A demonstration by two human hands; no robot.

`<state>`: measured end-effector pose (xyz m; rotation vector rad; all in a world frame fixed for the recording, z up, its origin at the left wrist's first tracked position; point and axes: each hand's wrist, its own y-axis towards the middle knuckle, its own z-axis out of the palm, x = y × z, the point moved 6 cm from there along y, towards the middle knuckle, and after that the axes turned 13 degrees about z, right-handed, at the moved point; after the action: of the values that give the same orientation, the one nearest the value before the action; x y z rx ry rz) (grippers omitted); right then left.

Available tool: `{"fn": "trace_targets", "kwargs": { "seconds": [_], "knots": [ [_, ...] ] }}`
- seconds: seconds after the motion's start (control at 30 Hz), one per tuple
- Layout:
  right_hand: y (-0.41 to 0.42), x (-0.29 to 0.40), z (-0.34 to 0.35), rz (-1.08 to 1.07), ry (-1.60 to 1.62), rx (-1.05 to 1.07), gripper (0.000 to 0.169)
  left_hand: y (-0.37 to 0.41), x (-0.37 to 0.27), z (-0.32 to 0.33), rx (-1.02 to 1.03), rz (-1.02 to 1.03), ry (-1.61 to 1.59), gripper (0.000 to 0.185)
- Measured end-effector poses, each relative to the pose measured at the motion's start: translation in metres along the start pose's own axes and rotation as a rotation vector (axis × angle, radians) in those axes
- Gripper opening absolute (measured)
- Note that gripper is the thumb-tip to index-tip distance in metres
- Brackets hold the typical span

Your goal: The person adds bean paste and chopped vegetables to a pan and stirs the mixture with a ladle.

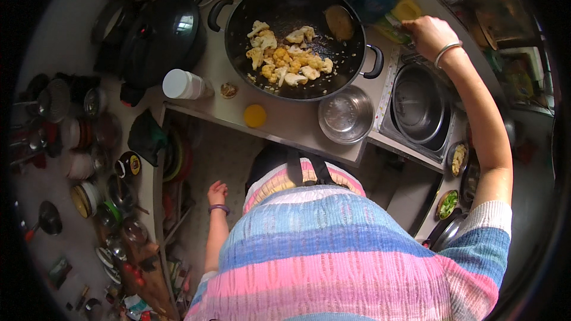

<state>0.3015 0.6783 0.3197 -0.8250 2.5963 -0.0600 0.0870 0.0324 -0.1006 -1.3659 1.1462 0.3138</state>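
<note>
A large black two-handled wok point(285, 84) holds browned cauliflower florets point(290, 60) and small chopped bits. On its far right wall shows a tan oval patch point(339, 22) that I cannot identify. My right hand point(430, 35) reaches past the wok's right side, fingers curled, up against a yellow-green package or bottle point(392, 24). Whether it grips anything there is hidden. Down at my left side hangs my left hand point(217, 194), empty, with loosely bent fingers. In front of the wok stands an empty steel bowl point(346, 116).
A white-lidded jar point(180, 84), a yellow lid point(254, 116) and a black appliance point(165, 35) stand left of the wok. A steel bowl point(419, 102) sits in the sink point(412, 142) at right. Beyond are small bowls of chopped greens point(447, 205) and pale pieces point(458, 160).
</note>
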Motion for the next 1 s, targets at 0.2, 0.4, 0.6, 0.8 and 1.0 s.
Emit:
{"fn": "trace_targets", "kwargs": {
  "seconds": [0.2,0.4,0.6,0.8,1.0],
  "knots": [
    [-0.017,0.018,0.065,-0.118,0.463,0.403,0.027,0.009,-0.022,0.01,-0.014,0.002,0.017,0.038],
    [-0.041,0.073,0.121,0.146,1.17,0.851,0.027,0.008,-0.026,-0.007,-0.017,0.01,0.014,0.038],
    [-0.029,0.071,0.103,0.204,1.27,0.798,0.029,0.012,-0.021,-0.023,-0.032,-0.024,0.037,0.038],
    [-0.031,0.111,0.096,0.242,1.333,0.887,0.031,0.024,-0.012,-0.027,0.012,-0.038,0.017,0.038],
    [-0.065,0.07,0.087,0.258,0.759,0.627,0.028,0.054,-0.021,-0.009,0.135,-0.037,0.067,0.038]
  ]
}}
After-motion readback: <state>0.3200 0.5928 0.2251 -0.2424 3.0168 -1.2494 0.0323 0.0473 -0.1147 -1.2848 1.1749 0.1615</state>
